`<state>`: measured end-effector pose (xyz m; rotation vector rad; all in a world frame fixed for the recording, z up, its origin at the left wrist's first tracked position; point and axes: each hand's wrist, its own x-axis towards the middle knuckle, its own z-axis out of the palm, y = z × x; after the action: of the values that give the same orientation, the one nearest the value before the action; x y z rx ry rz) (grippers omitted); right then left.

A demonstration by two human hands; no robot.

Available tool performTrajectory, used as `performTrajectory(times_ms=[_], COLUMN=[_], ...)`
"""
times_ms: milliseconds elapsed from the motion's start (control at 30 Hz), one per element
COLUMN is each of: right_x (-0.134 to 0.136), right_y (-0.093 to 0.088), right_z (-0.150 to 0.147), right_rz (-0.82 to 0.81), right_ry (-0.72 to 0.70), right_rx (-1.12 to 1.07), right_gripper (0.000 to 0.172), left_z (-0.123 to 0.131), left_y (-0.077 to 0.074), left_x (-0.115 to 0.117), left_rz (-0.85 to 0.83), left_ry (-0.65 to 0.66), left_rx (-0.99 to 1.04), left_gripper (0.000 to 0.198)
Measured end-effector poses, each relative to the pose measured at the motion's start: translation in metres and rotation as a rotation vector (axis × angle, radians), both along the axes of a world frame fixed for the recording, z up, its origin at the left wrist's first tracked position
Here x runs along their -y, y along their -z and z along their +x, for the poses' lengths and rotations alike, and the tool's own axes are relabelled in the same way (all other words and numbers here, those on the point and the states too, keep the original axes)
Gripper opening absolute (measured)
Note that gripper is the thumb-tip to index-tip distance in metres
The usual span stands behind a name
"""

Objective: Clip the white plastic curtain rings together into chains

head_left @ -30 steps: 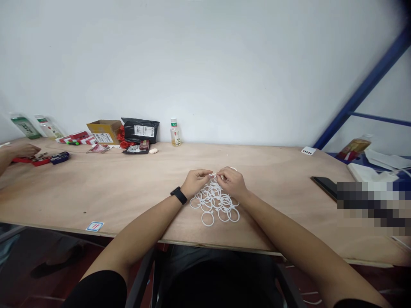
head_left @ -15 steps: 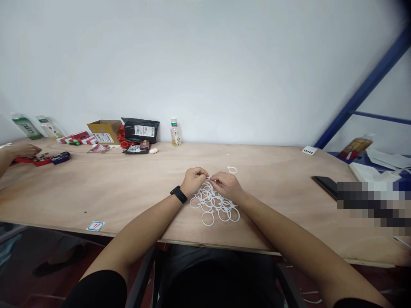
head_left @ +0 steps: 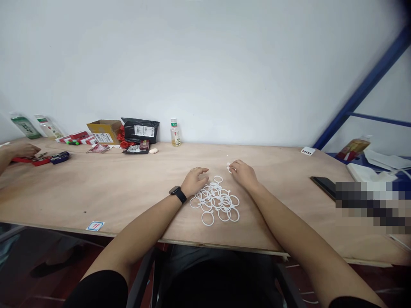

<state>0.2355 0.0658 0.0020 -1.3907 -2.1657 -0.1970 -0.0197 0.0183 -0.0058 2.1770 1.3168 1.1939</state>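
Note:
A loose pile of thin white plastic rings [head_left: 207,219], each with a small tab, lies on the wooden table in front of me. My left hand [head_left: 195,182] rests at the pile's upper left edge, thumb and fingers apart with nothing between them. Beyond the pile to the right, my right hand [head_left: 244,173] has its fingertips closed at a separate white ring [head_left: 228,165]. Most of that ring is hidden behind the fingers. One ring [head_left: 218,179] lies at the far edge of the pile, between my hands.
Along the wall stand a small bottle [head_left: 175,132], a black parcel bag [head_left: 141,129] and an open cardboard box [head_left: 104,130]. A dark phone-like object [head_left: 323,187] lies to the right. At far left, another person's hand [head_left: 24,149] is near red and blue cases [head_left: 60,157].
My hands, together over the pile before, have separated. The right hand has moved right and away from me to the lone ring. A ring now shows where the fingertips met.

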Motion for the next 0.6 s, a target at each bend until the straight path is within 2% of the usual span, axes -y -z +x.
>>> performTrajectory(times_ms=[100, 233, 300, 400, 600], right_x=[-0.001, 0.008, 0.011, 0.014, 0.026], right_y=[0.002, 0.003, 0.004, 0.006, 0.0], right_z=[0.0, -0.012, -0.018, -0.023, -0.037], right_rz=[-0.089, -0.189, -0.235, -0.26, -0.265], right_ry=[-0.052, -0.346, -0.418, -0.432, -0.465], right_rx=[-0.001, -0.003, 0.024, 0.015, -0.174], right_gripper=[0.021, 0.029, 0.023, 0.011, 0.014], left_z=[0.0, 0.0, 0.0, 0.0, 0.001], left_y=[-0.002, -0.003, -0.003, -0.003, -0.005], left_x=[0.001, 0.002, 0.002, 0.002, 0.004], left_rz=[0.056, 0.067, 0.06, 0.069, 0.142], left_ry=[0.039, 0.06, 0.062, 0.073, 0.11], left_rx=[-0.046, -0.067, -0.066, -0.061, -0.058], left_gripper=[0.028, 0.026, 0.026, 0.025, 0.029])
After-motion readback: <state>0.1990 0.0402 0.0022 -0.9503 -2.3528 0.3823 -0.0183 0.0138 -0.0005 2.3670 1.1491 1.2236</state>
